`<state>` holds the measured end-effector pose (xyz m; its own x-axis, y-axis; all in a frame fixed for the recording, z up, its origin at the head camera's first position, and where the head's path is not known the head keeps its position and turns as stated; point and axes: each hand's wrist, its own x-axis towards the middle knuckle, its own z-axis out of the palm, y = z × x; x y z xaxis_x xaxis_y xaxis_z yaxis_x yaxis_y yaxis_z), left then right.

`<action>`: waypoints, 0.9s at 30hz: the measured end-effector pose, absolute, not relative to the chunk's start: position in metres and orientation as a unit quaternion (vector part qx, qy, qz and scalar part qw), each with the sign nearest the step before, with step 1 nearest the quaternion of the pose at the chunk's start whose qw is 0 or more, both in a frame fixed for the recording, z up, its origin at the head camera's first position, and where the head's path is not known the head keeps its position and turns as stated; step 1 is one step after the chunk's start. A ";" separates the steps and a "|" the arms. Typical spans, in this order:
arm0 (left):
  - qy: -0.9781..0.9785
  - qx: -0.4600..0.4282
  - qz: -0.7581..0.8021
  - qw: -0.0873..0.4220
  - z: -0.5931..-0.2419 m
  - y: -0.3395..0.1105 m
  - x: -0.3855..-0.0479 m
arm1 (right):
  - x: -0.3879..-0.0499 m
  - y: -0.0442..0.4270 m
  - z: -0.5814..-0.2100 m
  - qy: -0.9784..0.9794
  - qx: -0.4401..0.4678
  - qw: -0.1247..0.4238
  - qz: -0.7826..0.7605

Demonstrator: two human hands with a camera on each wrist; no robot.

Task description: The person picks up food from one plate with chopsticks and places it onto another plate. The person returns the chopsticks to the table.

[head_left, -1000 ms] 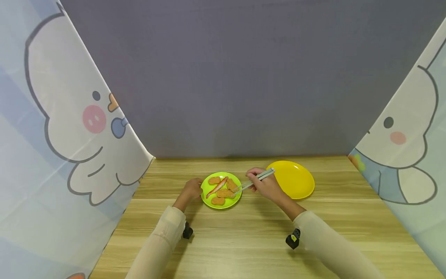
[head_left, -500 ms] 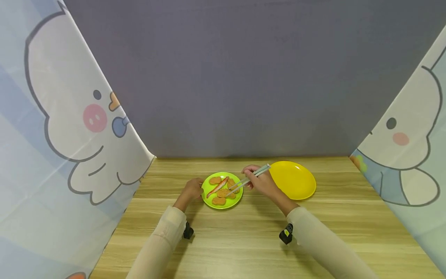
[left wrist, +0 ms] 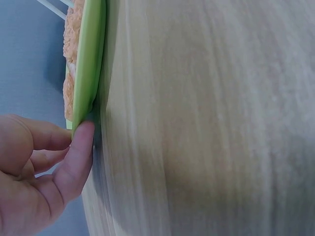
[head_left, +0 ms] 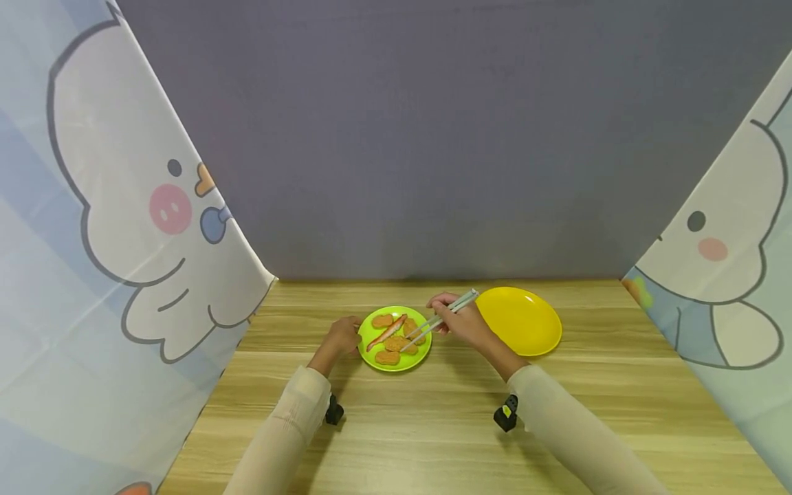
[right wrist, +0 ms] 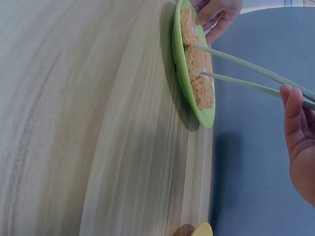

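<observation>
A light-green plate (head_left: 408,365) bears several breaded, nugget-like pieces (head_left: 387,358) and one long red-and-white strip (head_left: 385,333). At its left rim my left hand (head_left: 342,336) pinches the edge; the left wrist view has the thumb (left wrist: 81,152) against the underside and a finger on the upper side. My right hand (head_left: 465,324) holds a pair of pale chopsticks (head_left: 464,300), slanting down to the left. Their tips are apart at the middle nugget (head_left: 394,343); whether they grip it I cannot tell. The plate appears slightly raised or tilted in neither view clearly.
A larger yellow plate (head_left: 522,322) lies to the right, just behind my right hand. The wooden table (head_left: 421,440) ends at a grey wall (head_left: 396,172), with cartoon-printed cloth panels (head_left: 142,172) at both sides.
My right hand has moved slightly left with the chopsticks, and their tips have shifted from the right end of the middle nugget towards its centre. The left hand stays on the green plate's rim.
</observation>
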<state>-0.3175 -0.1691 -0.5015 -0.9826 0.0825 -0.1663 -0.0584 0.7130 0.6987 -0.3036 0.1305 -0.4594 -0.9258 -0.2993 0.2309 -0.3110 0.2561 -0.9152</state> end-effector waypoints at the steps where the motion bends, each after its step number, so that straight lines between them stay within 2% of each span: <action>1: 0.922 0.005 0.377 0.093 -0.501 -0.169 -0.317 | -0.304 0.130 -0.460 -0.792 0.196 0.006 0.578; 10: 0.925 0.005 0.369 0.094 -0.501 -0.170 -0.317 | -0.303 0.125 -0.457 -0.806 0.201 0.010 0.557; 17: 0.925 0.010 0.368 0.092 -0.501 -0.170 -0.317 | -0.305 0.122 -0.459 -0.823 0.151 -0.011 0.547; 27: 0.922 -0.003 0.374 0.103 -0.501 -0.169 -0.316 | -0.303 0.114 -0.462 -0.817 0.094 0.023 0.569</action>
<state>-0.3156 -0.1685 -0.5005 -0.9789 0.0712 -0.1917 -0.0825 0.7202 0.6888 -0.3026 0.1140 -0.4616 -0.9811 -0.1278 0.1453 -0.1807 0.3356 -0.9245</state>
